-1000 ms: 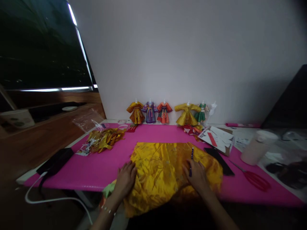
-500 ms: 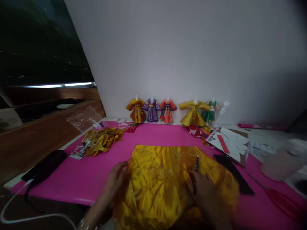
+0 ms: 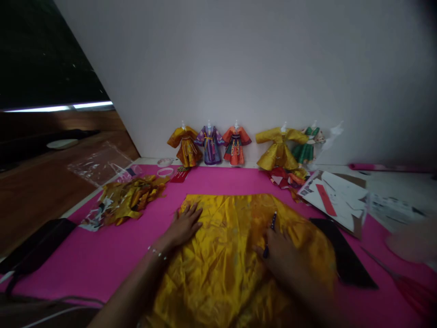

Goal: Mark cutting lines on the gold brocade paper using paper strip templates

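Observation:
A wrinkled golden-yellow patterned fabric lies spread over the near part of the pink mat. My left hand rests flat on its upper left edge with the fingers apart. In my right hand a dark pen with pale dots is held, its upper end sticking out past the fingers. That hand lies low over the right half of the cloth. Part of the fabric's right side is hidden under my right forearm.
Small dressed doll forms, one in a yellow robe, stand along the wall. Left is a heap of golden scraps beside a black case. On the right are paper patterns, a black flat board and red-handled scissors.
My left hand has moved up and inward from the fabric's left edge onto its top left part. The pen still sits in my right hand, now tilted more. The camera view has shifted slightly.

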Demonstrator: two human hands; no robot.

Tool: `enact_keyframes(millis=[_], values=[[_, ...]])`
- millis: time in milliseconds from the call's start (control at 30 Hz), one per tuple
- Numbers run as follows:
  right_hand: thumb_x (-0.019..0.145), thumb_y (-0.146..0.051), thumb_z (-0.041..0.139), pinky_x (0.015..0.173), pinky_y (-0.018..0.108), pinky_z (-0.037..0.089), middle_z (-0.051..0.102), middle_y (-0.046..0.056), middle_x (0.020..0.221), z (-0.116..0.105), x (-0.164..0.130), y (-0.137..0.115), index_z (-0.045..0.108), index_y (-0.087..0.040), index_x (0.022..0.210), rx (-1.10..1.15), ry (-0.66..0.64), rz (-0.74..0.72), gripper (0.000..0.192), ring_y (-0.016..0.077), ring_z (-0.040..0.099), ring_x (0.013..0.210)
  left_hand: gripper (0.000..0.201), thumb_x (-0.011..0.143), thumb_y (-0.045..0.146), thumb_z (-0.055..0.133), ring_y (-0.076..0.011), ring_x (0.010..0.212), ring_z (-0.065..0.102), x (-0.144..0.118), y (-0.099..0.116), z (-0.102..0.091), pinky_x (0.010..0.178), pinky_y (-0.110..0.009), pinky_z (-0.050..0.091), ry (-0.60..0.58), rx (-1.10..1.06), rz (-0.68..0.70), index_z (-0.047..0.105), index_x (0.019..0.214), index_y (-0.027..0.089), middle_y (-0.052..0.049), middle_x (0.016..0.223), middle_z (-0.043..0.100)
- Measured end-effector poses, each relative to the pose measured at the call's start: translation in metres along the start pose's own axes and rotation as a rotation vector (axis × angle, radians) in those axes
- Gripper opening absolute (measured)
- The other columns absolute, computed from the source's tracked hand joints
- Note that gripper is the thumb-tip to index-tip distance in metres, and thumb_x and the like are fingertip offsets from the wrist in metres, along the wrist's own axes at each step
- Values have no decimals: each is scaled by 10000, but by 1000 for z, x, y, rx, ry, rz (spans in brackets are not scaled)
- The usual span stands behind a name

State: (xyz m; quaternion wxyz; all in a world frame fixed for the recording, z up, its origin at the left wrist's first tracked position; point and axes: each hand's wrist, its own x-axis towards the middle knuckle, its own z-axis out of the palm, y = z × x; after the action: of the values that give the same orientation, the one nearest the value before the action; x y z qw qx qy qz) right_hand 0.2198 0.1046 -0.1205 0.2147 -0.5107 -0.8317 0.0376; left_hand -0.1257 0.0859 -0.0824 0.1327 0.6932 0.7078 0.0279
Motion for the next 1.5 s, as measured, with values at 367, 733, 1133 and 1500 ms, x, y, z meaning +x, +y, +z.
enact_keyframes(millis=[367, 733, 1133, 1500], values=[[856, -358, 634, 1099, 627, 303, 586, 267, 1348, 28, 55, 14, 618, -133, 1068, -9, -25, -12, 309, 406, 520, 1289, 534, 928, 419, 614, -354, 1405, 392, 73, -28, -10, 1132, -660, 300, 112, 38, 101, 486, 1412, 235, -113, 1556, 404], [870, -398, 607, 1038, 511, 405, 615, 207, 1325, 30, 63, 25, 597, -167, 1080, 40, -9, -12, 312, 337, 595, 1182, 586, 933, 441, 595, -369, 1471, 271, 80, -33, 2, 1174, -684, 170, 140, 26, 120, 429, 1463, 255, -104, 1623, 302], [863, -335, 595, 1073, 502, 359, 638, 178, 1292, 22, 65, 9, 589, -177, 1092, 45, 5, -1, 278, 300, 586, 1193, 628, 954, 512, 523, -353, 1498, 235, 80, -32, -5, 1191, -667, 134, 129, 21, 91, 374, 1503, 245, -111, 1644, 277], [870, -311, 636, 1111, 520, 323, 679, 181, 1217, 2, 70, -15, 617, -159, 1107, -3, -2, 32, 282, 330, 582, 1210, 660, 934, 464, 349, -437, 1508, 128, 81, 11, -22, 1133, -749, 54, 127, 155, 102, 407, 1505, 137, -195, 1640, 230]])
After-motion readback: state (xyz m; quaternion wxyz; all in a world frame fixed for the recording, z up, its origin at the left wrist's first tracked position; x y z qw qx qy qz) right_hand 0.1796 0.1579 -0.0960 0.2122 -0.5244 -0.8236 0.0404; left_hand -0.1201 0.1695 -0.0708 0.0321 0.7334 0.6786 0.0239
